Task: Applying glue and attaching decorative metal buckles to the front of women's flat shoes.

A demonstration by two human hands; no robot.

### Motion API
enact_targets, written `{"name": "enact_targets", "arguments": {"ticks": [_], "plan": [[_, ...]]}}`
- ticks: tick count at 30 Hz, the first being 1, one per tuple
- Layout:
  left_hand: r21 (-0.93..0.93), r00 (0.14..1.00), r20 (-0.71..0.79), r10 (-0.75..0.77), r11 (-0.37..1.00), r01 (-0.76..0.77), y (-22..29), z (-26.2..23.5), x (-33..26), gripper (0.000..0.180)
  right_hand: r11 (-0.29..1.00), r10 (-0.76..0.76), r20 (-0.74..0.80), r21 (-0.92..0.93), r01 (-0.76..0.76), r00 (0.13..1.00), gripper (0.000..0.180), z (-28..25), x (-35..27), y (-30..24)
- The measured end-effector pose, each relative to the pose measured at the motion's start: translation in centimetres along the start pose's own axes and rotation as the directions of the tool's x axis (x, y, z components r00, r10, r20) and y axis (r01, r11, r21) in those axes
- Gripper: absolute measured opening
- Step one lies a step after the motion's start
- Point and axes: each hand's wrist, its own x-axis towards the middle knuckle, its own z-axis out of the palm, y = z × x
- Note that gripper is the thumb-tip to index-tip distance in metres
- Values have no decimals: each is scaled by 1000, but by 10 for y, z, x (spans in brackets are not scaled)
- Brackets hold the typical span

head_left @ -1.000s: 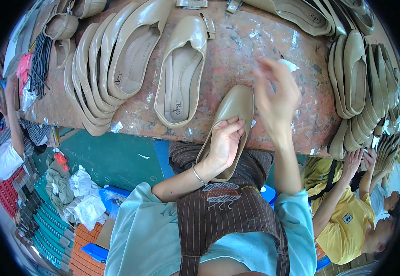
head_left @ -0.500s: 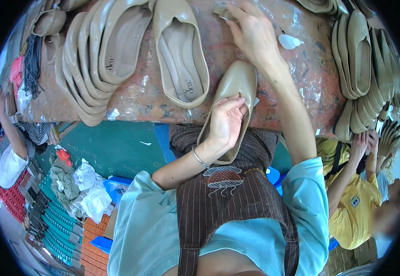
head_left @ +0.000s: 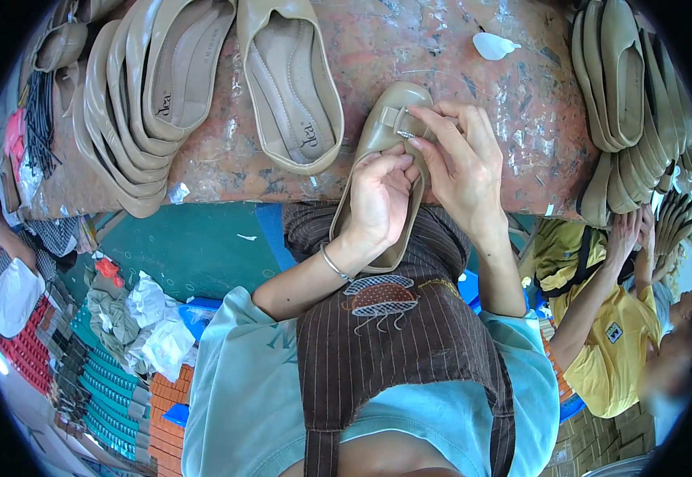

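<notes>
A beige slip-on flat shoe (head_left: 373,133) rests toe-away against the table's near edge, its heel over my lap. My left hand (head_left: 381,197) is closed around it, fingers inside the opening. Over the toe, my right hand (head_left: 467,163) pinches a small beige bow (head_left: 398,119) with a shiny metallic edge. The bow lies against the shoe's upper; whether it is fixed there I cannot tell. Left of my hands, a second beige flat (head_left: 296,95) sits on the table, its insole showing.
Nested beige shoes (head_left: 135,119) stand at the table's left, with more stacked shoes (head_left: 618,87) at the right. A small white teardrop-shaped piece (head_left: 494,46) lies on the worn reddish table (head_left: 521,143). A co-worker in a yellow shirt (head_left: 612,342) handles shoes at the right.
My right hand has come back from the far part of the table to the shoe's toe, bringing the bow. The left hand still grips the shoe. The view has shifted slightly.
</notes>
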Motion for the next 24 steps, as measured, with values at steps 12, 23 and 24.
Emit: {"name": "enact_targets", "arguments": {"ticks": [12,23,24], "plan": [[19,1000,-11,1,1000,-1,5,3,2,31,999,-26,36,46,25,999,40,5,7,5],[210,991,-134,25,978,4,4,12,8,39,986,135,-105,110,-123,985,29,14,-2,1],[208,997,-73,13,978,3,6,13,7,38,971,185,-104,172,-166,977,30,13,-4,-1]]}}
